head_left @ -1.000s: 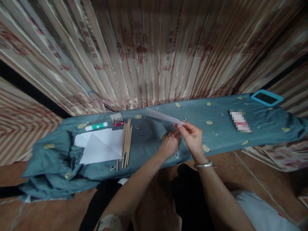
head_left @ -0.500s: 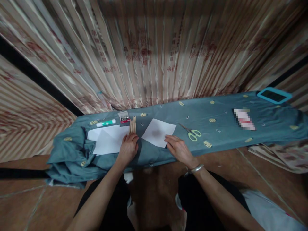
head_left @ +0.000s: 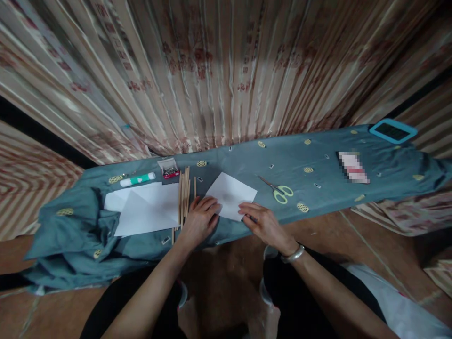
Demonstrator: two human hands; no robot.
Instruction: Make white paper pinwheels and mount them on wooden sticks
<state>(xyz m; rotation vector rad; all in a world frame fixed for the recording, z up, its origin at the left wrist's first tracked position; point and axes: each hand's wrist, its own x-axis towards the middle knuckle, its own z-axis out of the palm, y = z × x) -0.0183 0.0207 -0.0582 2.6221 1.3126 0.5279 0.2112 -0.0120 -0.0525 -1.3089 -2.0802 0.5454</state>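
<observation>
A white square sheet of paper [head_left: 233, 189] lies turned cornerwise on the cloth between my hands. My right hand [head_left: 266, 225], with a silver bangle at the wrist, has its bent fingers closed at the sheet's near right edge. The fingers of my left hand [head_left: 200, 219] stretch over the sheet's left side, touching it; the thumb's grip is hidden. Several thin wooden sticks [head_left: 184, 190] lie to the left of that hand, and one single stick [head_left: 195, 187] pokes out just beyond its knuckles. Scissors with light green handles [head_left: 281, 193] rest right of the sheet.
More white paper [head_left: 148, 212] lies at left, below a green and white glue stick [head_left: 137, 179]. A small open box [head_left: 170, 169] holds shiny metal bits. Farther right are a blurred-out pink packet [head_left: 354, 167] and a blue-framed device [head_left: 393, 130]. A curtain [head_left: 226, 84] hangs behind.
My left hand has let go of the wooden sticks, which now lie spread beside the paper stack, and has moved right onto the square sheet. My right hand stays at the sheet's edge.
</observation>
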